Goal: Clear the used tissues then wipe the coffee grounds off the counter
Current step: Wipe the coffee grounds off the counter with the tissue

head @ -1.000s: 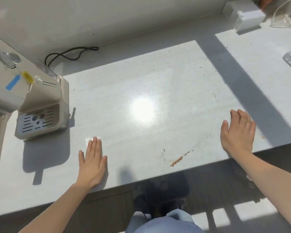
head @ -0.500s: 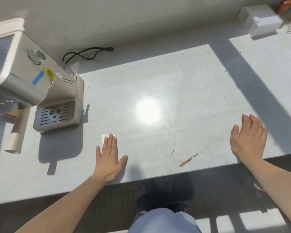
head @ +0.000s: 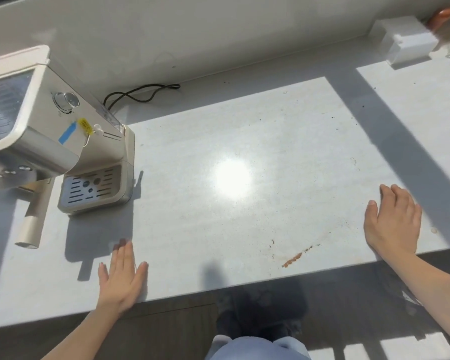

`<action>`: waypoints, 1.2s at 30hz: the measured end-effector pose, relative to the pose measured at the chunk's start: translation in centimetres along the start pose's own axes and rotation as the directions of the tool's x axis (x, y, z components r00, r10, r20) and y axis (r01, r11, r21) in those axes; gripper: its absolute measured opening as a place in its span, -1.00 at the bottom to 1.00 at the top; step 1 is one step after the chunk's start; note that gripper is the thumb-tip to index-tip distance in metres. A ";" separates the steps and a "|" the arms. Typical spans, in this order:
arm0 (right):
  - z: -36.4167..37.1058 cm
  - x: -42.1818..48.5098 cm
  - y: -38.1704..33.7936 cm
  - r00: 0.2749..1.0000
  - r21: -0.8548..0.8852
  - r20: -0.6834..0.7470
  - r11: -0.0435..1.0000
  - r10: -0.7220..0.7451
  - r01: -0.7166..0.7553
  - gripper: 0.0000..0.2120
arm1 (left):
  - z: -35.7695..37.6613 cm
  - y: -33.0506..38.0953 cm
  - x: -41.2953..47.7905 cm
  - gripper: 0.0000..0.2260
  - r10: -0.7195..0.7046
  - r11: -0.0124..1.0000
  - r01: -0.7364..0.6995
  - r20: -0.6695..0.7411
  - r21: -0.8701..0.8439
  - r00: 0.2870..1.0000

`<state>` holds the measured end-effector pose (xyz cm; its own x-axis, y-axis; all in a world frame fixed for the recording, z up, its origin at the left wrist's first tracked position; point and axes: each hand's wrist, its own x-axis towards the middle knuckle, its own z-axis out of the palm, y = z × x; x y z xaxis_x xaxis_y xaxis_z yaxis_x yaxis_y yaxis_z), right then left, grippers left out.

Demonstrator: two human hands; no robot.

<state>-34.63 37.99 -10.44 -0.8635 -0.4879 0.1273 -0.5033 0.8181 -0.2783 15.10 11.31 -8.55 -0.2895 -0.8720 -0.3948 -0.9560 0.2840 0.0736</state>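
Note:
A pale counter (head: pixel 244 131) fills the view. Near its front edge lies a brown coffee smear (head: pixel 292 259), with small dark specks trailing up and right of it. My left hand (head: pixel 122 276) rests flat on the counter at the front left, fingers straight and together. My right hand (head: pixel 392 222) rests palm down at the front right, fingers relaxed. Both hands hold nothing. No tissue shows on the counter.
A beige coffee machine (head: pixel 63 141) with a drip tray (head: pixel 92 189) stands at the left; its black cord (head: pixel 140 93) loops along the back wall. A white box (head: pixel 407 42) sits at the back right. The counter's front edge runs just below both hands.
The view has swung left, showing more of the coffee machine. A small white patch seen at my left fingertips earlier no longer shows. Both hands stay flat on the counter.

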 end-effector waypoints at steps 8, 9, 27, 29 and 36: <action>0.3 0.0 -0.1 1.000 -0.043 0.008 0.999 0.007 -0.006 -0.52 | -0.8 1.0 3.3 -0.23 -0.002 0.999 0.003 -0.016 0.051 1.000; 0.3 0.1 -0.1 1.000 -0.046 0.010 0.999 0.009 -0.008 -0.52 | -0.9 2.2 3.6 -0.21 0.045 0.998 -0.044 -0.017 0.045 0.999; 0.1 -0.1 0.1 0.995 0.192 0.014 0.977 0.096 -0.097 -0.62 | -1.3 32.3 10.1 -0.36 0.795 0.574 -0.811 0.160 0.114 0.585; 0.2 -0.1 0.2 0.993 0.197 0.037 0.974 0.109 -0.114 -0.62 | -1.2 35.4 10.6 -0.35 0.859 0.440 -0.885 0.215 0.153 0.464; -0.2 0.1 0.1 0.988 0.163 0.061 0.975 0.145 -0.153 -0.61 | -1.5 45.4 12.9 -0.29 0.923 0.005 -0.974 0.373 0.227 0.092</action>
<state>-34.76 38.07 -10.27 -0.9239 -0.3816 0.0273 -0.3528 0.8224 -0.4462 -32.13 12.41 -8.91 -0.8915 0.3306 -0.3097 0.2877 0.9413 0.1768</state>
